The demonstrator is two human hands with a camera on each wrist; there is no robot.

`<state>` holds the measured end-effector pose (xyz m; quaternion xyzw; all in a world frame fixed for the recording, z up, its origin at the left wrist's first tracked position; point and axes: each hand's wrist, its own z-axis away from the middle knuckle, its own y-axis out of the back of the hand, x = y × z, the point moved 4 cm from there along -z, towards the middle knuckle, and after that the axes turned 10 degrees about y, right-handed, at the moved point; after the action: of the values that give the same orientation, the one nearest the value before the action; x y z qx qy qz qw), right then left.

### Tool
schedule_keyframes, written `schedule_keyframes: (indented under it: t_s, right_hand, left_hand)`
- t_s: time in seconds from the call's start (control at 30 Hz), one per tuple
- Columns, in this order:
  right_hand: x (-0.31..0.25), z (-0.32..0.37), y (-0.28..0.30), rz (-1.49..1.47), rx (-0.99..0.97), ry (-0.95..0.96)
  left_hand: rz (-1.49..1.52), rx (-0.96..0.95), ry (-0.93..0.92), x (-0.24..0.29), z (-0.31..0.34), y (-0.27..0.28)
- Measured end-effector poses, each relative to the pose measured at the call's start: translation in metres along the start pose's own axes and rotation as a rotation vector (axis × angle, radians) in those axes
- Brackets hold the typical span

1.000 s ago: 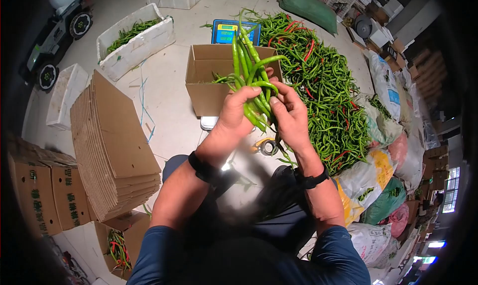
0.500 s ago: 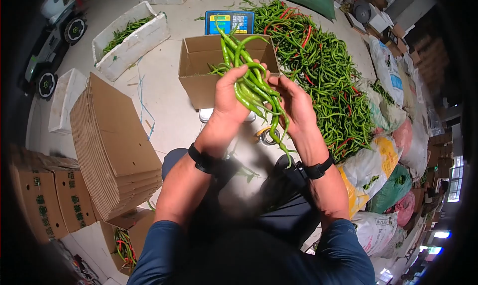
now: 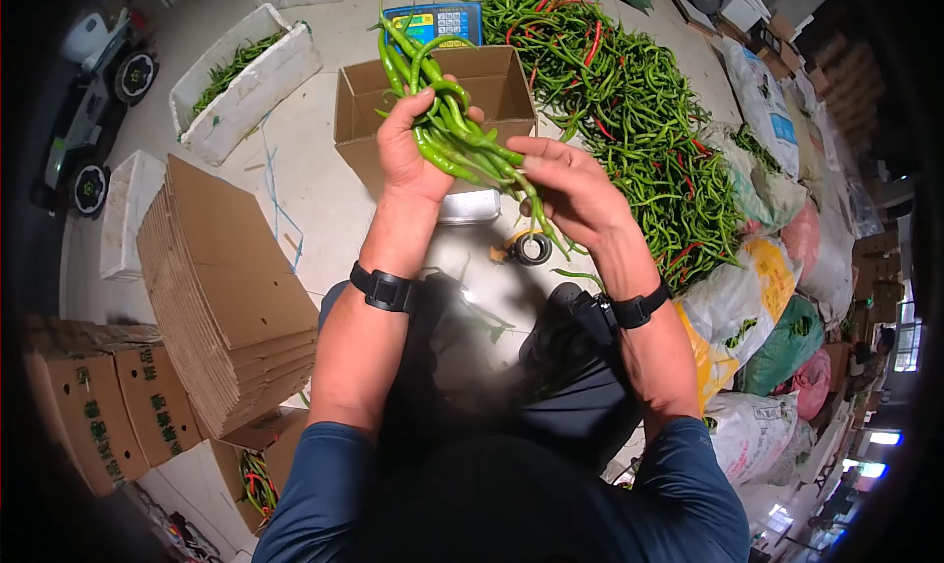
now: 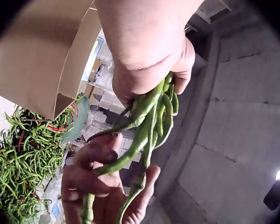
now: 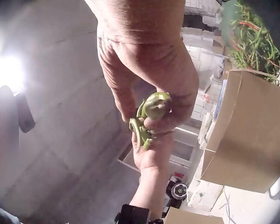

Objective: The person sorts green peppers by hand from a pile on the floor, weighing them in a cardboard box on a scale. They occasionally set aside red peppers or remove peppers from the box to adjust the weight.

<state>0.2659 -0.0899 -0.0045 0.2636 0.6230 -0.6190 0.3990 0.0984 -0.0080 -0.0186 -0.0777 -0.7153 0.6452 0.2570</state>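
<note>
My left hand [image 3: 408,155] grips a bunch of long green chili peppers [image 3: 454,128], thumb across the top and fingers wrapped beneath. Their upper ends fan out over an open cardboard box [image 3: 359,150]. At the lower end of the bunch, my right hand [image 3: 585,194] has thumb and fingers around a few peppers that trail down past the fingertips. The left wrist view shows those hanging ends [image 4: 136,184] between the right hand's thumb and fingers. Seen from the right wrist, the curled right fingers partly hide the bunch [image 5: 154,107].
Behind the box stands a blue scale display [image 3: 447,22]; its metal platform [image 3: 470,207] shows below. A large heap of chilies [image 3: 629,120] spreads to the right, beside full sacks [image 3: 757,288]. Flattened cartons [image 3: 226,268] stack at left. A tape roll [image 3: 532,249] lies on the floor.
The left hand has carried the bunch left and up in the head view. The right hand has drawn away toward the peppers' lower ends, so the hands are farther apart.
</note>
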Motion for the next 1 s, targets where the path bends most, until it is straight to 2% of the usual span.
schedule_keyframes:
  t_s: [0.03, 0.07, 0.1, 0.17, 0.23, 0.33, 0.47, 0.5, 0.57, 0.67, 0.77, 0.83, 0.9, 1.0]
  right_hand:
    - [-0.002, 0.003, -0.006, 0.115, -0.054, 0.061]
    - [-0.004, 0.007, -0.012, 0.13, -0.143, 0.041]
    - [-0.004, 0.011, -0.015, 0.231, -0.141, 0.021]
    - [-0.007, 0.018, -0.024, 0.444, -0.125, 0.018]
    - [-0.006, 0.02, -0.026, 0.488, -0.127, 0.064]
    - [-0.012, 0.02, -0.023, 0.815, -0.098, 0.265]
    - [-0.013, 0.023, -0.025, 0.876, -0.063, 0.354]
    - [-0.013, 0.026, -0.026, 0.827, -0.053, 0.279]
    - [-0.017, 0.029, -0.032, 0.943, -0.144, 0.516]
    - [-0.022, 0.034, -0.042, 1.078, -0.247, 0.677]
    - [-0.028, 0.041, -0.039, 0.999, -0.311, 0.611]
    - [-0.043, 0.046, -0.035, 0.91, -0.276, 0.528]
    - [-0.049, 0.048, -0.015, 0.623, -0.132, 0.419]
    - [-0.05, 0.043, 0.003, 0.333, 0.029, 0.458]
  left_hand:
    - [0.024, -0.081, -0.006, 0.004, 0.001, -0.004]
    - [0.045, -0.142, 0.016, 0.007, 0.002, -0.007]
    - [0.039, -0.142, 0.013, 0.009, 0.003, -0.008]
    - [0.048, -0.273, 0.009, 0.014, 0.009, -0.017]
    - [0.018, -0.282, 0.006, 0.018, 0.013, -0.019]
    - [-0.021, -0.307, -0.015, 0.025, 0.018, -0.022]
    - [0.046, -0.312, -0.031, 0.037, 0.023, -0.019]
    - [0.039, -0.313, -0.04, 0.042, 0.024, -0.019]
    - [0.024, -0.346, -0.045, 0.051, 0.027, -0.017]
    - [0.0, -0.361, -0.015, 0.059, 0.029, -0.01]
    - [-0.029, -0.28, -0.058, 0.068, 0.035, -0.007]
    - [-0.038, -0.211, -0.11, 0.075, 0.039, -0.007]
    - [0.01, -0.23, -0.105, 0.084, 0.045, -0.006]
    - [-0.008, -0.217, -0.101, 0.085, 0.05, -0.001]
